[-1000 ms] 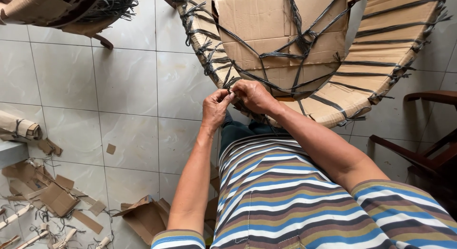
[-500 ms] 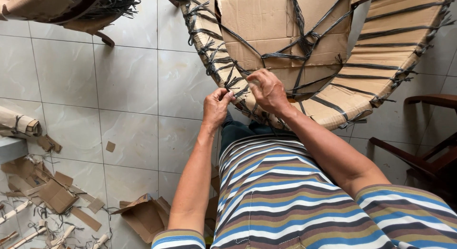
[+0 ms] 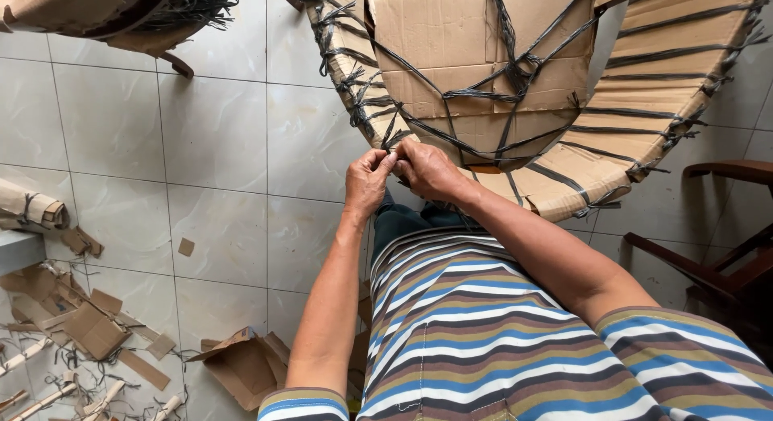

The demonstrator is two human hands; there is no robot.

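Note:
A curved piece wrapped in brown cardboard (image 3: pixel 491 59) and bound with dark plastic strapping (image 3: pixel 515 75) hangs in front of me. My left hand (image 3: pixel 366 179) and my right hand (image 3: pixel 427 170) meet at its lower left edge. Both pinch the same dark strap between fingertips, close against the cardboard rim. My striped shirt (image 3: pixel 483 340) fills the lower right of the view.
A second cardboard-wrapped bundle (image 3: pixel 88 6) lies at the top left on the white tile floor (image 3: pixel 217 147). Cardboard scraps (image 3: pixel 80 324) and strap offcuts litter the lower left. A torn cardboard piece (image 3: pixel 241 361) sits near my left elbow. Dark wooden chair arms (image 3: pixel 708 260) stand at right.
My right hand reached up along the rim half a second ago, then came back down beside my left hand. Both hands now pinch the strap together.

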